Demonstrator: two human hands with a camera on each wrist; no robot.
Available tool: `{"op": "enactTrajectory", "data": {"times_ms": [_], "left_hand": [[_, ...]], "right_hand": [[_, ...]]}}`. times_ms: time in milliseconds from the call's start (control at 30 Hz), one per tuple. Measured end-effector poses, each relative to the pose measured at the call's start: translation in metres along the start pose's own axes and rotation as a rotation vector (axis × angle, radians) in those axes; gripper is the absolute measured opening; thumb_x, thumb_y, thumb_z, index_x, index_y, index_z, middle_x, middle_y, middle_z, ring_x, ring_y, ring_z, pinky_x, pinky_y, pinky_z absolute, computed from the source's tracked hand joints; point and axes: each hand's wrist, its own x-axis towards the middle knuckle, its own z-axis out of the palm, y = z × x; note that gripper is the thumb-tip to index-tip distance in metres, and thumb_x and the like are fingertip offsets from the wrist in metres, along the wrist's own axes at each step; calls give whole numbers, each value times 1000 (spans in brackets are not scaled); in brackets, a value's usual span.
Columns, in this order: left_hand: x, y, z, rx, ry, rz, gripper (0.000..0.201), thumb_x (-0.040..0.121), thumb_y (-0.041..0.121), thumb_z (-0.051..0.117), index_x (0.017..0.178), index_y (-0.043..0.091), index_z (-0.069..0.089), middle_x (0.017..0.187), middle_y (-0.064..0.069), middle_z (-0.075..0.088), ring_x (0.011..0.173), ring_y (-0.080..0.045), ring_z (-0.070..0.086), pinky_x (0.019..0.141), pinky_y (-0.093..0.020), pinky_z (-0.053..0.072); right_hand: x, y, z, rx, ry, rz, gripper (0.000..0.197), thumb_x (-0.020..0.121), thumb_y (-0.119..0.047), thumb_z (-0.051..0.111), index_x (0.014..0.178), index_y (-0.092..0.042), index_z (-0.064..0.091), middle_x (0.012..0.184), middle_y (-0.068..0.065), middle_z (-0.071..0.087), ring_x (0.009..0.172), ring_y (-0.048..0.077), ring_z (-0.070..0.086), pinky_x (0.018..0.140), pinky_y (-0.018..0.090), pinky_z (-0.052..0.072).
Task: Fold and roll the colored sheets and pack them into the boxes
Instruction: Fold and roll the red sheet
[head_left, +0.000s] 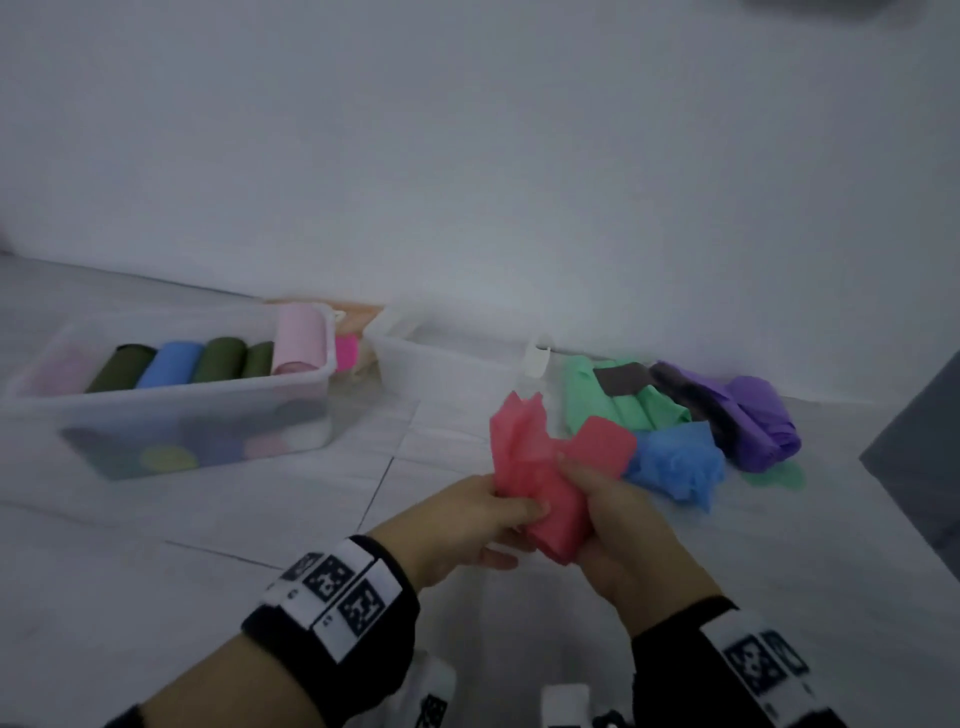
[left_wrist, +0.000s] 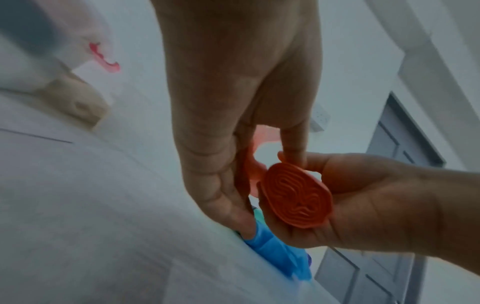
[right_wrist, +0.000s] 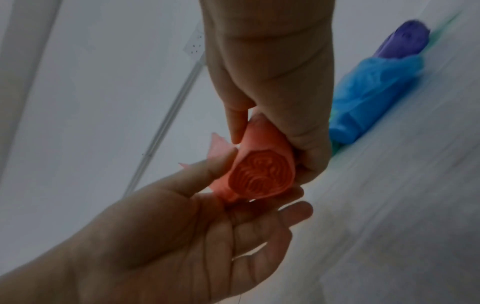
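A red sheet (head_left: 550, 483), partly rolled, is held in the air by both hands over the tiled floor. My left hand (head_left: 519, 512) grips its lower left side and my right hand (head_left: 576, 467) curls round it from the right. Loose red ends stick up above the fingers. The tight spiral end of the roll (left_wrist: 296, 195) shows in the left wrist view, cupped in the right hand (left_wrist: 363, 195), with the left hand (left_wrist: 259, 176) pinching beside it. The right wrist view shows the same roll end (right_wrist: 262, 174) between the right hand (right_wrist: 272, 148) and the left hand (right_wrist: 207, 216).
A clear box (head_left: 156, 397) at the left holds several rolled sheets. A second clear box (head_left: 441, 364) stands behind the hands. Loose green (head_left: 597, 400), blue (head_left: 675, 462) and purple (head_left: 753, 415) sheets lie at the right by the wall. A grey object (head_left: 919, 457) is at the right edge.
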Motion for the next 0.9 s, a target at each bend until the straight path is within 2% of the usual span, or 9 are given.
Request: {"op": "enactTrajectory", "data": {"times_ms": [100, 200, 333, 400, 467, 567, 700, 833, 900], "left_hand": [[-7, -8, -16, -180, 236, 13, 12, 95, 18, 52, 100, 13, 62, 88, -5, 68, 78, -18, 66, 65, -28, 57], [-7, -10, -36, -193, 493, 63, 17, 93, 8, 48, 82, 16, 59, 75, -3, 60, 63, -15, 54, 51, -22, 44], [-9, -8, -54, -169, 597, 93, 25, 94, 8, 48, 72, 17, 56, 67, -6, 51, 54, -14, 41, 52, -22, 32], [-12, -2, -60, -199, 612, 133, 23, 92, 8, 50, 72, 17, 59, 65, -4, 53, 52, -13, 43, 52, -22, 35], [-13, 6, -65, -226, 610, 178, 20, 91, 10, 52, 75, 16, 62, 59, 1, 56, 51, -10, 49, 50, -21, 44], [-14, 23, -72, -175, 626, 225, 17, 92, 9, 50, 87, 12, 66, 68, -2, 59, 62, -15, 53, 53, -26, 49], [-9, 55, -86, -35, 690, 325, 34, 86, -7, 39, 80, 15, 65, 74, -6, 61, 66, -19, 55, 53, -27, 49], [-4, 97, -94, 2, 676, 404, 36, 91, -3, 36, 87, 19, 64, 72, -5, 60, 56, -15, 52, 43, -18, 39], [-5, 129, -98, 1, 666, 457, 33, 92, -2, 37, 83, 17, 62, 66, -7, 56, 44, -12, 48, 43, -17, 34]], "right_hand": [[0, 13, 21, 16, -10, 69, 23, 91, -11, 56, 113, -3, 58, 104, 19, 67, 82, 29, 65, 62, 42, 54], [1, 26, 32, -125, 99, 82, 32, 90, -4, 54, 121, 0, 51, 110, 22, 60, 83, 28, 59, 64, 38, 50], [-3, 35, 37, -685, 287, -137, 50, 79, -15, 62, 126, -15, 45, 115, 11, 55, 85, 22, 57, 69, 33, 49], [-8, 35, 41, -1183, 110, -392, 41, 74, -14, 61, 114, -20, 60, 112, 5, 63, 99, 23, 59, 85, 34, 50], [-13, 37, 48, -1595, -171, -566, 42, 72, -13, 61, 112, -27, 63, 115, -2, 61, 111, 21, 53, 92, 26, 43], [-16, 40, 50, -1962, -405, -620, 49, 77, -18, 64, 122, -34, 54, 128, -7, 45, 123, 19, 35, 100, 31, 27], [-17, 38, 40, -2077, -502, -551, 62, 78, -13, 63, 133, -30, 42, 134, 0, 33, 126, 23, 29, 109, 39, 22], [-17, 32, 36, -2031, -522, -611, 49, 71, -5, 61, 111, -26, 42, 119, -3, 35, 114, 20, 34, 90, 29, 30], [-14, 30, 34, -2010, -545, -594, 48, 70, -7, 62, 107, -27, 39, 116, -4, 37, 111, 19, 35, 94, 30, 32]]}}
